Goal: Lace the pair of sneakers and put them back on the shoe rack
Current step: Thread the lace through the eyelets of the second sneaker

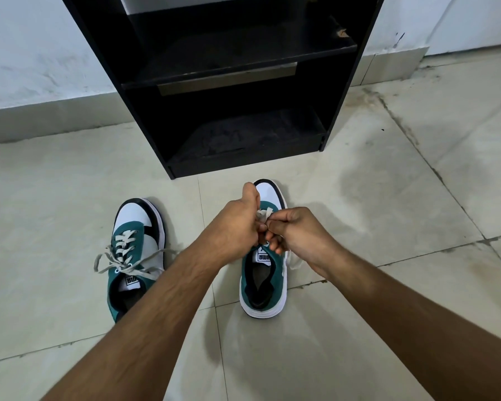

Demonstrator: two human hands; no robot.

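Left hand [239,224] and right hand [294,233], both closed, pinch the white lace [265,213] over the right-side sneaker [262,287] for threading; the laced sneaker [133,247] waits left of them.

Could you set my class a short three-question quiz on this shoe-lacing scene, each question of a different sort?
1. True or false: both hands, the left hand and the right hand, are working the lace of the right sneaker.
2. Multiple choice: where is the left sneaker? A) on the floor, beside the other shoe B) on a shelf of the shoe rack C) held in the air
3. Fill in: the lace ends of the left sneaker lie ____, not tied in a bow.

Key: 1 true; 2 A; 3 loose
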